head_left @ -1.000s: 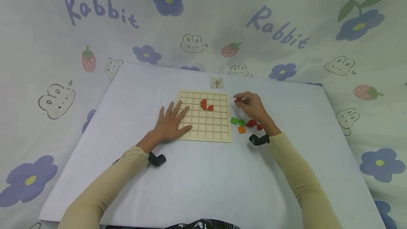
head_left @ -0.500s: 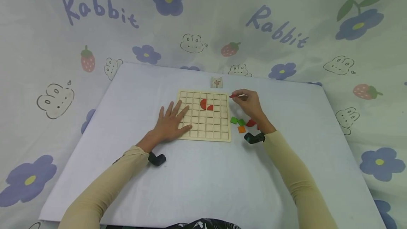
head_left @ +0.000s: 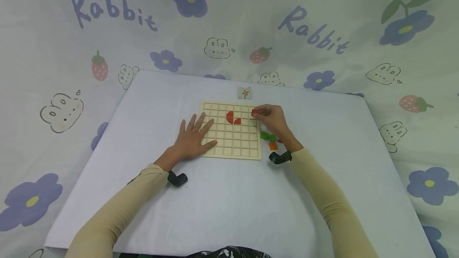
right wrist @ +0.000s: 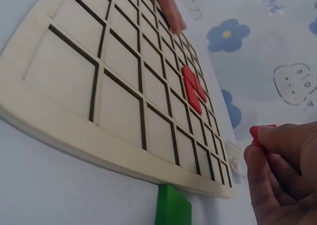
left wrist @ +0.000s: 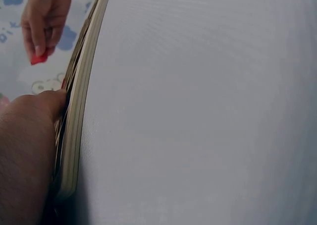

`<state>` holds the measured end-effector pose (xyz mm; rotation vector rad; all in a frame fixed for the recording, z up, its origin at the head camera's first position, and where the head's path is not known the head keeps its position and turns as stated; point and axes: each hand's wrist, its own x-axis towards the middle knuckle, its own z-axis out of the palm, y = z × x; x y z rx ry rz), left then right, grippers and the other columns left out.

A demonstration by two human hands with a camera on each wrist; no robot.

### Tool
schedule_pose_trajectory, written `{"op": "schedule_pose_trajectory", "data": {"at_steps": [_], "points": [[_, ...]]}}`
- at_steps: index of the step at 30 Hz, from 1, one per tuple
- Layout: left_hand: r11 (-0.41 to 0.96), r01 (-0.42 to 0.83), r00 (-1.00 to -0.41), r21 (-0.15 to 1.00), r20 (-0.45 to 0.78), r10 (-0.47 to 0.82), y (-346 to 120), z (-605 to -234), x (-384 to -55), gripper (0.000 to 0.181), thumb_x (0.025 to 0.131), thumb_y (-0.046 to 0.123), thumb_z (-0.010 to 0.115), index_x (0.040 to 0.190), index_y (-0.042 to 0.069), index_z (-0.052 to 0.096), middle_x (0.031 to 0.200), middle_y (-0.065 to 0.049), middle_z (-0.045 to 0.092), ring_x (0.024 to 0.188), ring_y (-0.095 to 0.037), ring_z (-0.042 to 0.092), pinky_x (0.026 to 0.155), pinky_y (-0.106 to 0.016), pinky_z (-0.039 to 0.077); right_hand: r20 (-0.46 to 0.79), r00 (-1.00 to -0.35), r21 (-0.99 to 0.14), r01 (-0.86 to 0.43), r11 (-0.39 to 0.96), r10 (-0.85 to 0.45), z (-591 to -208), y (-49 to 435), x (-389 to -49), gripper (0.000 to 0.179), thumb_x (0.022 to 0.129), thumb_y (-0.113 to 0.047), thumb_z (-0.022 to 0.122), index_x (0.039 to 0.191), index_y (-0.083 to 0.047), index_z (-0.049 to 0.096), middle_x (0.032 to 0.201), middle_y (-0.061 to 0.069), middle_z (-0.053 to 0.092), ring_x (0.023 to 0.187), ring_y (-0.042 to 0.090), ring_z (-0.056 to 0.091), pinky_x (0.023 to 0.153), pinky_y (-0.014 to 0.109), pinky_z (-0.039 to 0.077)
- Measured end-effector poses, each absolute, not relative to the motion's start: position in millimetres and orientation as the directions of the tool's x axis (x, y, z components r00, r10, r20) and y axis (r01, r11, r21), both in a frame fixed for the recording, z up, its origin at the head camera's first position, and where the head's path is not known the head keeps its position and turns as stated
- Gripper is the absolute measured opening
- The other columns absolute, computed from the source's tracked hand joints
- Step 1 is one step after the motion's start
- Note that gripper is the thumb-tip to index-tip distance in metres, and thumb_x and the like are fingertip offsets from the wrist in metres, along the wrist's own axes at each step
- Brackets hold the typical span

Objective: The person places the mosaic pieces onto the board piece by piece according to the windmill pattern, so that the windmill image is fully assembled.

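A wooden grid board [head_left: 233,152] lies on the white table, with several red pieces [head_left: 230,117] set in its upper cells. My left hand [head_left: 191,141] rests spread on the board's left side, fingers straight. Between thumb and fingertips my right hand [head_left: 273,119] pinches a small red piece [head_left: 254,112], held over the board's upper right corner. The right wrist view shows that red piece [right wrist: 261,131] raised above the board, its exact shape mostly covered by the fingers.
Right of the board lie green pieces [head_left: 272,137] and an orange square [head_left: 273,145]. A red piece [head_left: 280,141] is partly hidden behind the right wrist. A small patterned card [head_left: 245,92] lies beyond the board. A printed cloth [head_left: 229,23] hangs behind the table.
My right hand has moved left with the red piece, from beside the board to over its upper right corner. The left hand has stayed in place.
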<state>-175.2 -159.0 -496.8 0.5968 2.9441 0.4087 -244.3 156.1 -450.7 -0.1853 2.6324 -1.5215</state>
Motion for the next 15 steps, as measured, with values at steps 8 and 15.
{"op": "schedule_pose_trajectory", "data": {"at_steps": [8,15], "points": [[0.884,0.371,-0.914,0.286,-0.055,0.401,-159,-495,-175,0.085,0.093,0.07,0.037,0.16,0.023,0.013,0.164,-0.011,-0.003,0.147,-0.039,-0.008,0.109,-0.066,-0.007,-0.067,-0.975,-0.805,-0.072,0.588,-0.211,-461,144,-245,0.015,0.088,-0.017,0.076,0.102,-0.01,0.076,0.093,0.003,0.071,0.086,0.02,0.067,0.074,0.035,0.054],[0.884,0.367,-0.914,0.288,-0.065,0.401,-159,-496,-176,0.085,0.093,0.072,0.035,0.16,0.024,0.012,0.164,-0.011,-0.004,0.147,-0.039,-0.008,0.109,-0.066,-0.008,-0.019,-0.976,-0.755,-0.128,0.644,-0.217,-469,135,-245,0.013,0.086,-0.02,0.079,0.094,-0.01,0.077,0.084,0.001,0.071,0.08,0.018,0.065,0.074,0.035,0.052]]}}
